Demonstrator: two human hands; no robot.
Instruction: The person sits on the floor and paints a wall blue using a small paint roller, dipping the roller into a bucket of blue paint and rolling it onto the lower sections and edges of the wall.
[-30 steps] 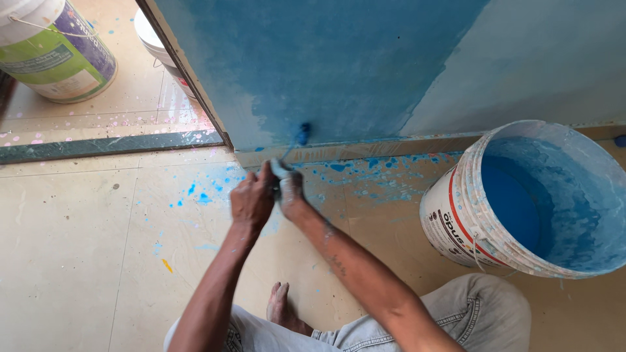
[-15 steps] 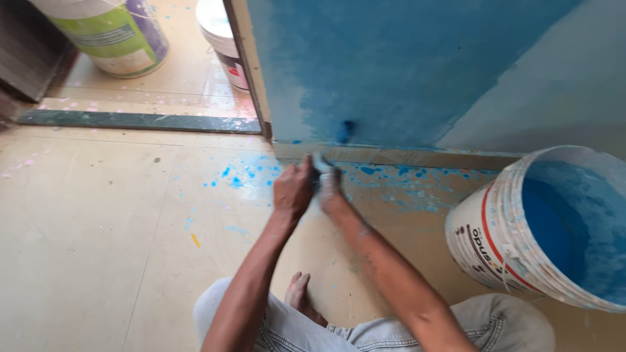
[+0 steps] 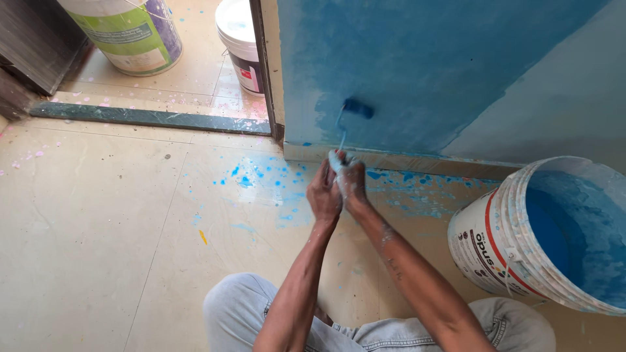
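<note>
A small paint roller (image 3: 357, 108) with a blue-soaked sleeve rests against the blue-painted wall (image 3: 417, 65), low down near the doorway. Its thin handle runs down into both my hands. My left hand (image 3: 324, 193) and my right hand (image 3: 350, 178) are pressed together around the handle's grip, both smeared with pale paint. A white bucket (image 3: 495, 241) with blue paint inside stands on the floor to the right of my right forearm.
Blue paint splatter (image 3: 261, 179) marks the beige floor below the wall. Through the doorway stand a green-and-white bucket (image 3: 127, 32) and a white bucket (image 3: 240, 45). A dark threshold strip (image 3: 143, 117) crosses the floor. My knees in grey jeans (image 3: 235, 313) are at the bottom.
The roller has moved up the wall from the skirting edge to a higher spot. My hands stayed low, clasped on the handle. The camera view shifted, showing more of the doorway.
</note>
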